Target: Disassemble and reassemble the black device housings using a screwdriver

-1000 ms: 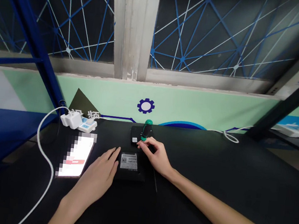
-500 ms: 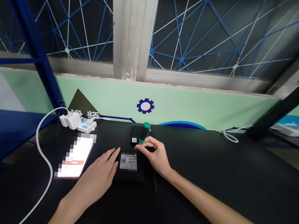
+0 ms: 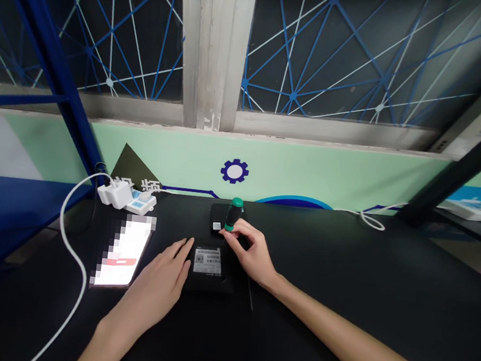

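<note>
A black box-shaped device (image 3: 211, 285) lies on the black table before me, its white printed label facing up. Along its left edge rests my left hand (image 3: 160, 278), fingers stretched out and flat, holding nothing. My right hand (image 3: 254, 251) pinches a screwdriver (image 3: 233, 214) with a green and black handle, close to the lower end of that handle. The screwdriver stands nearly upright over the far right part of the device. Its tip is hidden by my fingers and too dark to make out. Just behind stands a second black piece (image 3: 216, 212) with a small white label.
To the left lies a phone (image 3: 125, 254) with a lit screen. Behind it sit a white power strip and plug (image 3: 119, 194), with a white cable (image 3: 79, 260) curving toward me. A thin dark rod (image 3: 250, 293) lies right of the device. A white cable (image 3: 370, 219) runs along the wall.
The fingertips of my right hand have shifted very slightly upward at the screwdriver. My left hand and the device have stayed in place.
</note>
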### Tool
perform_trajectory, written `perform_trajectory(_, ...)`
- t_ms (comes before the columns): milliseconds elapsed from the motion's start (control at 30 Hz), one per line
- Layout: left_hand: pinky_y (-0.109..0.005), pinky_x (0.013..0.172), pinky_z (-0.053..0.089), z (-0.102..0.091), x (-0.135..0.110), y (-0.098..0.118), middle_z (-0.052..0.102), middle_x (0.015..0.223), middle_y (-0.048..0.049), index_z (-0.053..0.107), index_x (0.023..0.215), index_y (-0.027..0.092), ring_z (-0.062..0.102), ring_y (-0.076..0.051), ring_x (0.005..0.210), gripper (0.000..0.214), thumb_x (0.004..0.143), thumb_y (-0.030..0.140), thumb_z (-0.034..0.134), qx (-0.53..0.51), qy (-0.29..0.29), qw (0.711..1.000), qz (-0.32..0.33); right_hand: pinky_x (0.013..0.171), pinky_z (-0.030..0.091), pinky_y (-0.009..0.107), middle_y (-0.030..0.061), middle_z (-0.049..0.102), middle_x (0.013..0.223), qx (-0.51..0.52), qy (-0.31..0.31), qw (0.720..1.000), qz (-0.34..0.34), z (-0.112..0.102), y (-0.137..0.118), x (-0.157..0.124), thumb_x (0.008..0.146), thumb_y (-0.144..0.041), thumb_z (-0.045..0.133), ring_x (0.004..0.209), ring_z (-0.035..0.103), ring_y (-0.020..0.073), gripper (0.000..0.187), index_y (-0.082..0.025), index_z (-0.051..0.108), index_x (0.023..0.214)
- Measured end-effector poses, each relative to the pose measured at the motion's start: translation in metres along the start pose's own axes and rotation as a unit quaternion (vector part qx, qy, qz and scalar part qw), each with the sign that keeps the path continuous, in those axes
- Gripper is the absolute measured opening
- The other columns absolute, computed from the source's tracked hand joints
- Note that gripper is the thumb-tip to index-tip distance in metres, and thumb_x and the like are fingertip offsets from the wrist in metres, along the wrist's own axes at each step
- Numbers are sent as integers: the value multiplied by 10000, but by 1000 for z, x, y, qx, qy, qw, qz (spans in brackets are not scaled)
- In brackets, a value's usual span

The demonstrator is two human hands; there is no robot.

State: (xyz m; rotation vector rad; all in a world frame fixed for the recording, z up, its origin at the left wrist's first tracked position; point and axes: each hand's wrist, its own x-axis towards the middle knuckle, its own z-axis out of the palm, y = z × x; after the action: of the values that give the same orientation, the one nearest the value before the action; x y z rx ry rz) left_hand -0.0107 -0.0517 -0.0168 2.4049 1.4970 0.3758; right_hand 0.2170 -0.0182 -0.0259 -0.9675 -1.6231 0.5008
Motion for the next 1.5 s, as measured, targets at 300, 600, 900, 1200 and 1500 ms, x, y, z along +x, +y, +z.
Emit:
perform_trajectory(300, -452, 1113, 433, -2, 0, 2, 434, 1572, -107, 346, 1562, 178, 445, -285, 1422, 569, 1041, 387, 248, 8, 6, 1000, 1, 658, 487, 312, 11, 652, 680, 7, 6, 998, 68, 3, 8, -1, 835, -475, 736, 652, 596, 184, 318, -205, 635, 701)
perform_trajectory(600, -450, 1129, 422, -2, 0, 2, 418, 1582, -98, 337, 1565, 189, 430, -274, 1433, 567, 1044, 390, 238, 5, -4, 1000, -4, 781, 554, 353, 37, 774, 725, 52, 3, 994, 101, 2, 5, 0, 796, -485, 783, 756, 753, 253, 319, -213, 628, 735)
perform_trajectory(900, -474, 1140, 411, -1, 0, 2, 398, 1595, -96, 321, 1574, 178, 412, -281, 1445, 577, 1046, 394, 236, 1, -13, 1000, -8, 719, 523, 334, 41, 738, 765, 37, 3, 997, 69, 2, 5, -1, 859, -436, 723, 729, 673, 218, 248, -205, 694, 772)
perform_trajectory(1200, -460, 1144, 409, -3, 0, 3, 394, 1597, -96, 315, 1576, 168, 417, -275, 1441, 577, 1049, 389, 232, 8, -12, 1000, -5, 676, 454, 312, 29, 604, 739, -15, 10, 1000, 14, 0, 3, -1, 934, -411, 641, 704, 556, 185, 281, -200, 670, 752)
perform_trajectory(1500, -473, 1166, 387, 0, -1, -1, 354, 1620, -65, 285, 1589, 211, 373, -279, 1471, 581, 1051, 424, 231, 0, -13, 1000, -16, 757, 482, 345, 66, 698, 851, 35, 63, 997, 37, -2, 7, -1, 924, -429, 650, 799, 627, 225, 265, -190, 717, 832)
